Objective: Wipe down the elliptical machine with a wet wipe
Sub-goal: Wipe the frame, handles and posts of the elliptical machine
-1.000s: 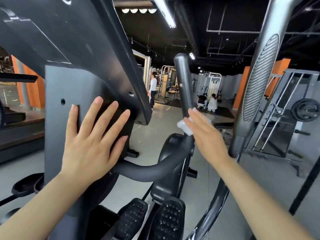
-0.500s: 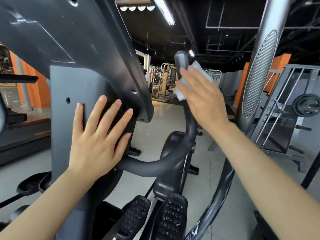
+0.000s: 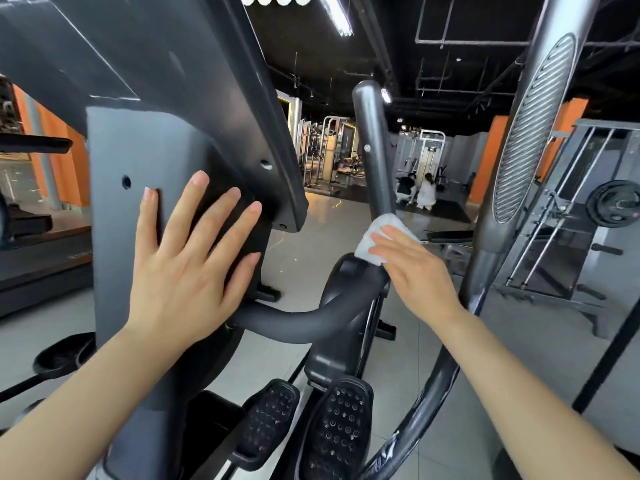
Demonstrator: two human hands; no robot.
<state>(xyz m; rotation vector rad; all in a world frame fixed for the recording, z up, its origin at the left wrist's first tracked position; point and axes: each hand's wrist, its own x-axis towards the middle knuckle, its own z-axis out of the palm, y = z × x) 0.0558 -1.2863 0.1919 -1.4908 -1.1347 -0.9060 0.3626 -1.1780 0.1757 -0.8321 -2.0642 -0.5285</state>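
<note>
The elliptical machine's grey console column (image 3: 117, 237) fills the left of the head view. My left hand (image 3: 187, 268) lies flat on it, fingers spread, holding nothing. A black curved handlebar (image 3: 372, 161) rises upright in the middle. My right hand (image 3: 415, 268) presses a white wet wipe (image 3: 375, 239) against the lower part of that bar, near its bend. Two black studded pedals (image 3: 336, 434) sit below.
A thick silver moving arm (image 3: 530, 133) with a ribbed grip stands just right of my right hand. A weight rack with a plate (image 3: 613, 206) is at far right. A treadmill (image 3: 41, 258) is left. Two people crouch far back (image 3: 419, 190).
My right hand with the wipe went up to the top of the handlebar, then slid back down to near its bend. My left hand stayed flat on the column.
</note>
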